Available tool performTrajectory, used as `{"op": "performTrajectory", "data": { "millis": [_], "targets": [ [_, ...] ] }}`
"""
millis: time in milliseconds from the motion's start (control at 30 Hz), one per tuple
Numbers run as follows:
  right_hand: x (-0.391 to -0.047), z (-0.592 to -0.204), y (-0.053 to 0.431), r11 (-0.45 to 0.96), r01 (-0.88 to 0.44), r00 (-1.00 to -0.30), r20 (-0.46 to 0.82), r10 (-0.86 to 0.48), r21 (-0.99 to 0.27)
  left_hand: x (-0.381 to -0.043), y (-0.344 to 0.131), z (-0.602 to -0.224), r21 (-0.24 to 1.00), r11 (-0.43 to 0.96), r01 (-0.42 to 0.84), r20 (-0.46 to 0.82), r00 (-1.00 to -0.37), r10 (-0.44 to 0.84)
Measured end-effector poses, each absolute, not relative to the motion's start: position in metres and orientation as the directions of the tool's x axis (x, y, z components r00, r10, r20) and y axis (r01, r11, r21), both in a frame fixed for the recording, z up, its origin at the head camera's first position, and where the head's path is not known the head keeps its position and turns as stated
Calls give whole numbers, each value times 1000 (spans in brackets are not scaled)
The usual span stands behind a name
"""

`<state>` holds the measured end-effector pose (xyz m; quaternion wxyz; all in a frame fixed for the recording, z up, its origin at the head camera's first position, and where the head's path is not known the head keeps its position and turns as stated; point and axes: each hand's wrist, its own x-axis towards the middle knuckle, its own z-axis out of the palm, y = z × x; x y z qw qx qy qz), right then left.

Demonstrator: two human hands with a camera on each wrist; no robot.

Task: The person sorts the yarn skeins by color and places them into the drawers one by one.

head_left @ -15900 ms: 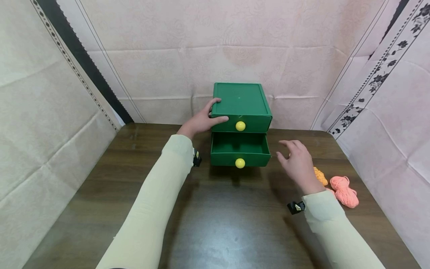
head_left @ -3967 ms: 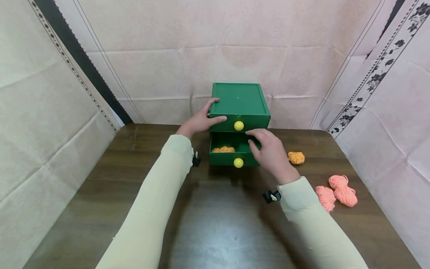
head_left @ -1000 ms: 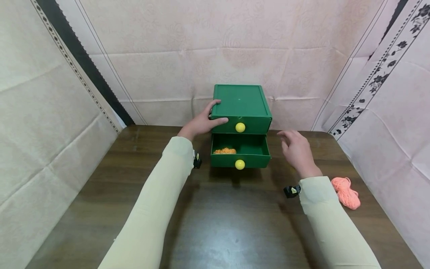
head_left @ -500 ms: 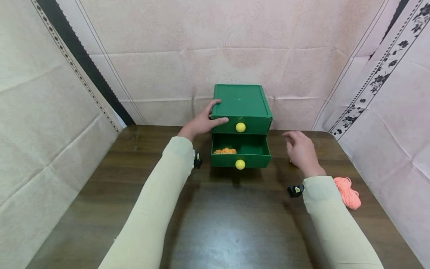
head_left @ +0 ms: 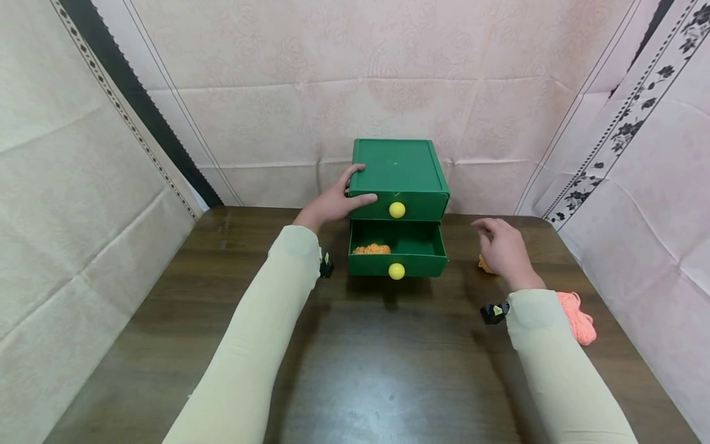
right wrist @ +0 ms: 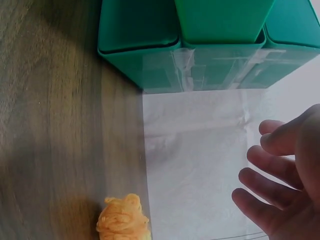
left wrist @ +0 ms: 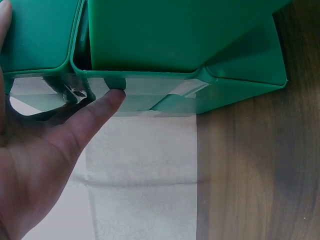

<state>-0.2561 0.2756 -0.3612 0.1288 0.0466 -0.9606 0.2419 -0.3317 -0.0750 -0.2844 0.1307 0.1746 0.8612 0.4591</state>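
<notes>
My left hand (head_left: 334, 200) rests on the upper left edge of a green drawer cabinet (head_left: 396, 163), thumb and a finger on its top; in the left wrist view another finger presses its taped side. The middle drawer (head_left: 363, 266), with a yellow knob, is pulled out. Inside it, at the left, lies an orange yarn ball (head_left: 372, 249). Right of the cabinet my right hand (head_left: 505, 253) hovers with loosely bent fingers, holding nothing. A second orange yarn ball (right wrist: 123, 220) lies on the table below that hand, mostly hidden by it in the head view.
A pink yarn skein (head_left: 579, 320) lies at the right, partly behind the right sleeve (head_left: 554, 357). The cabinet stands near the back edge of the wooden table (head_left: 360, 370), close to a pale cloth backdrop (head_left: 310, 111).
The drawer held nothing visible at first; an orange yarn ball lies in it now. Within the last second my right hand has drifted right, uncovering part of the other orange ball. My left hand stays put.
</notes>
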Motion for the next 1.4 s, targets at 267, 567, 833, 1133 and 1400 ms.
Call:
{"op": "performTrajectory", "data": {
  "millis": [267, 567, 833, 1133, 1400],
  "targets": [
    [-256, -363, 284, 871, -136, -970, 243, -20, -472, -329, -75, -282, 837, 518, 178, -65, -908, 415],
    [-261, -370, 295, 860, -108, -974, 224, 8, -499, -330, -75, -284, 831, 527, 180, -68, -906, 417],
    [-260, -374, 302, 849, -97, -982, 186, 1, -519, -335, -75, -288, 829, 534, 167, -74, -913, 401],
    [-264, -380, 308, 851, -56, -995, 105, -1, -523, -353, -77, -307, 840, 514, 173, -53, -918, 394],
    [-266, -388, 316, 865, -11, -1000, 5, -10, -501, -336, -74, -288, 839, 519, 162, -75, -911, 406]
  ]
}}
